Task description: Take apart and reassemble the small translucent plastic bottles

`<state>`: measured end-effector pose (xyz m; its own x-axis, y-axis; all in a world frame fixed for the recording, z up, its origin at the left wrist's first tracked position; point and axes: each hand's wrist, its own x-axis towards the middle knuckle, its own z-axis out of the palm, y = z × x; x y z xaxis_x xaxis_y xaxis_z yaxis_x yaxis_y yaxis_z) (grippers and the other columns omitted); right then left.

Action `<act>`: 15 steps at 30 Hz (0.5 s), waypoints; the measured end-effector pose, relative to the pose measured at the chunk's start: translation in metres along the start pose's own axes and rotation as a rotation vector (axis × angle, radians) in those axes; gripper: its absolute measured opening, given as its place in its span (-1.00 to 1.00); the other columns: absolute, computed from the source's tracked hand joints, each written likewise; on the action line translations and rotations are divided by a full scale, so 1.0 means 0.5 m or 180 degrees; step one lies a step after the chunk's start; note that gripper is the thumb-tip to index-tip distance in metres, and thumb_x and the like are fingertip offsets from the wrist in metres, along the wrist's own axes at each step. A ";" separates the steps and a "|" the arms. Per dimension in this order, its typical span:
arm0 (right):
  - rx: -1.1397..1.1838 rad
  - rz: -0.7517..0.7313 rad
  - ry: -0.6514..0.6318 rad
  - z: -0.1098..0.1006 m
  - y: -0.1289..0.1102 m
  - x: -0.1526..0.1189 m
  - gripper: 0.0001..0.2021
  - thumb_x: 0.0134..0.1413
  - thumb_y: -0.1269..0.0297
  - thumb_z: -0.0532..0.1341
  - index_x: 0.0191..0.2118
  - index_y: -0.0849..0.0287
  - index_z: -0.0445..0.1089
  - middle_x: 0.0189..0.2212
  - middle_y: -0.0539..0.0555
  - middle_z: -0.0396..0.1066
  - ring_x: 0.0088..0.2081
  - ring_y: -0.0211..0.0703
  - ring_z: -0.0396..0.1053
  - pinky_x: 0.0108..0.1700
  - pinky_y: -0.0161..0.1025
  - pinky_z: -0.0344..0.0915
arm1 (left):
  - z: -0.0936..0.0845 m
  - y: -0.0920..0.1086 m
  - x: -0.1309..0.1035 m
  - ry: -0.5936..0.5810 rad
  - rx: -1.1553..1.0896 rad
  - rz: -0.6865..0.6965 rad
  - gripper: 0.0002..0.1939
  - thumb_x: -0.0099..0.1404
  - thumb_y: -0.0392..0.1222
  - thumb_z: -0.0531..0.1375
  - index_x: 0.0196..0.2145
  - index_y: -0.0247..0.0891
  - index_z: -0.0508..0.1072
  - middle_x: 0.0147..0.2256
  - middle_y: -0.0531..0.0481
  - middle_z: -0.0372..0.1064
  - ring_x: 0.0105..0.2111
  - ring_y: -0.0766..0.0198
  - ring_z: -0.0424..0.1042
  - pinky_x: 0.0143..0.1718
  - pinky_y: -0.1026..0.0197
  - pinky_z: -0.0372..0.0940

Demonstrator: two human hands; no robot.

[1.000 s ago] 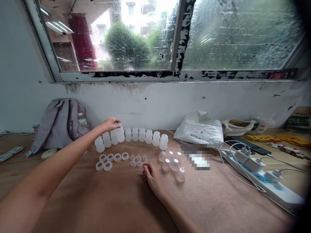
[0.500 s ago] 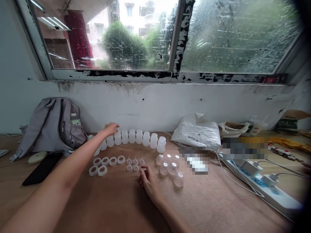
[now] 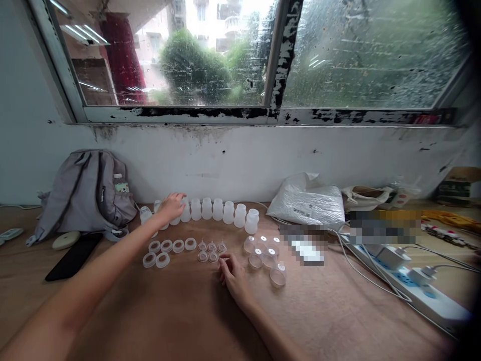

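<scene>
Bottles (image 3: 228, 213) are lined up far on the worktop (image 3: 188, 316). At left, the left hand (image 3: 172, 206) is held against the row, grip unclear; the right hand (image 3: 233, 276) is rested, loosely curled, beside clear teats (image 3: 212, 247).

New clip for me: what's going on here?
A person works at a wooden table with bare hands. The left hand reaches over the left part of a row of frosted bottles, fingers at a bottle top; whether it grips is unclear. The right hand rests, loosely curled, beside small clear pieces. White rings lie to their left, clear domed covers to their right, all apart from the bottles.
</scene>
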<state>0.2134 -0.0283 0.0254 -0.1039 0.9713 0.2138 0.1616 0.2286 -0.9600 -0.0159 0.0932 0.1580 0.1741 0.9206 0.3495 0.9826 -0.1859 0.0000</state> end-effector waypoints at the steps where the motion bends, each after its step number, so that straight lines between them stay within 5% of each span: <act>1: -0.0062 -0.0017 0.0005 -0.001 -0.002 0.000 -0.79 0.07 0.14 -0.03 -0.32 0.14 0.22 -0.59 -0.06 0.24 -0.66 -0.30 0.21 -0.68 -0.38 0.17 | 0.005 0.008 -0.042 0.0046 0.0005 0.0016 -0.70 0.20 -0.19 -0.06 -0.12 -0.24 0.26 -0.16 -0.09 0.29 -0.12 0.14 0.23 -0.15 0.16 0.12; 4: -0.0538 -0.0326 0.0276 -0.012 -0.006 0.001 -0.79 0.05 0.17 -0.01 -0.39 0.15 0.27 -0.56 -0.02 0.29 -0.58 -0.25 0.27 -0.56 -0.33 0.22 | 0.045 0.027 -0.187 0.0296 0.0073 -0.0066 -0.79 0.20 -0.19 -0.06 -0.31 -0.23 0.33 -0.34 -0.08 0.33 -0.27 0.15 0.29 -0.23 0.15 0.14; 8: -0.1355 -0.0821 0.0731 -0.033 0.002 0.018 -0.82 0.04 0.25 0.01 -0.40 0.18 0.30 -0.47 0.06 0.32 -0.44 -0.20 0.28 -0.37 -0.28 0.21 | 0.105 0.042 -0.328 0.0804 0.0194 -0.0371 -0.82 0.16 -0.24 0.00 -0.30 -0.23 0.35 -0.22 -0.11 0.31 -0.20 0.12 0.26 -0.17 0.10 0.09; 15: -0.2403 -0.0650 0.0522 -0.025 0.032 0.041 -0.79 -0.02 0.24 0.06 -0.28 0.21 0.30 -0.45 0.08 0.29 -0.37 -0.14 0.26 -0.30 -0.24 0.18 | 0.109 0.046 -0.343 0.0976 0.0299 -0.0769 -0.80 0.16 -0.20 0.00 -0.33 -0.26 0.37 -0.20 -0.14 0.29 -0.19 0.08 0.24 -0.22 0.08 0.11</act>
<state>0.2261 -0.0040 0.0168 -0.0669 0.8893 0.4525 0.7818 0.3285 -0.5299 -0.0197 -0.0504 0.0469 -0.0763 0.7862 0.6133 0.9970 0.0689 0.0357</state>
